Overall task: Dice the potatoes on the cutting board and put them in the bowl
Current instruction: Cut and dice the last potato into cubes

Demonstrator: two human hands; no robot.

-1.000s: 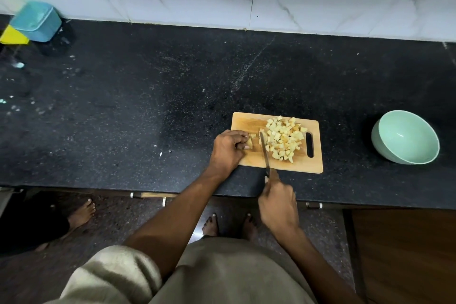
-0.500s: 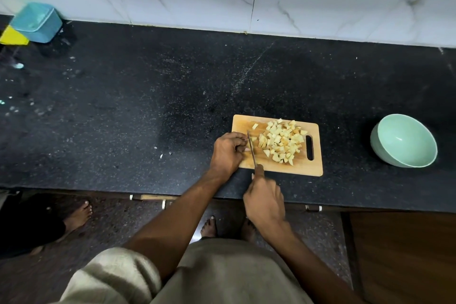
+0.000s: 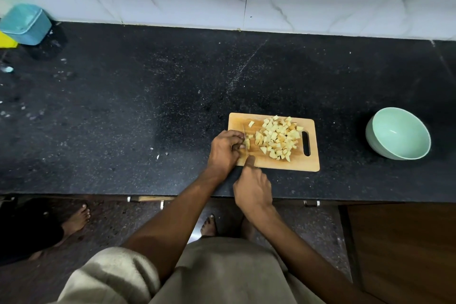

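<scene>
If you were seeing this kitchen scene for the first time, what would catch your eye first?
The pile of pale potato cubes on the wooden cutting board stands out against the black counter. At the board's left end, both hands work a knife, and a mint-green bowl sits to the right.

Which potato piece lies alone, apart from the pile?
The single cube near the board's far left corner; the other diced pieces crowd together toward the handle slot.

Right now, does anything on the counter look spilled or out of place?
Yes, slightly. A few pale scraps lie on the black counter, left of the cutting board. They look like potato bits, but are too small to tell. The green bowl stands empty.
</scene>
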